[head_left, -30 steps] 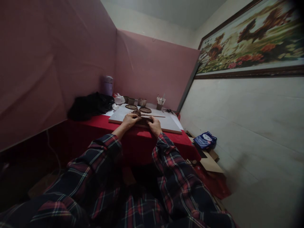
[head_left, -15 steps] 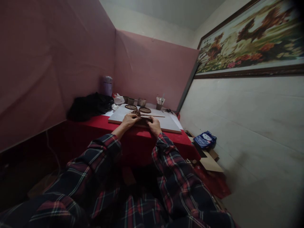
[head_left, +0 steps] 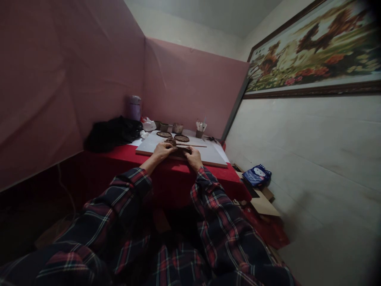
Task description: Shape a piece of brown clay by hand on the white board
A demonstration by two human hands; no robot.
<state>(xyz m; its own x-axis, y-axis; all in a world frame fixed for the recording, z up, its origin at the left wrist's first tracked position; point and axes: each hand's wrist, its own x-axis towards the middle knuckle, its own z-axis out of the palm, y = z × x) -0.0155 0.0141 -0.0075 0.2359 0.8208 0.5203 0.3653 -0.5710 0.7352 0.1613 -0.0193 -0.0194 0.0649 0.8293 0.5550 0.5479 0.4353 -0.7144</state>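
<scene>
Both my hands rest at the near edge of a white board (head_left: 208,155) on the red-covered table (head_left: 125,153). My left hand (head_left: 162,151) and my right hand (head_left: 194,156) are curled around a brown lump of clay (head_left: 181,151) held between them. A thin wooden stick (head_left: 193,145) lies on the board just beyond my fingers. Two flat brown clay discs (head_left: 181,138) and a smaller dark lump (head_left: 171,140) sit farther back on the board. My plaid sleeves fill the lower part of the view.
At the table's back stand a purple flask (head_left: 134,107), small cups (head_left: 177,128), a holder with tools (head_left: 200,130) and a black bag (head_left: 113,131). A blue packet (head_left: 257,175) lies on cardboard at the right. Pink panels enclose the left and back; a framed picture (head_left: 315,51) hangs right.
</scene>
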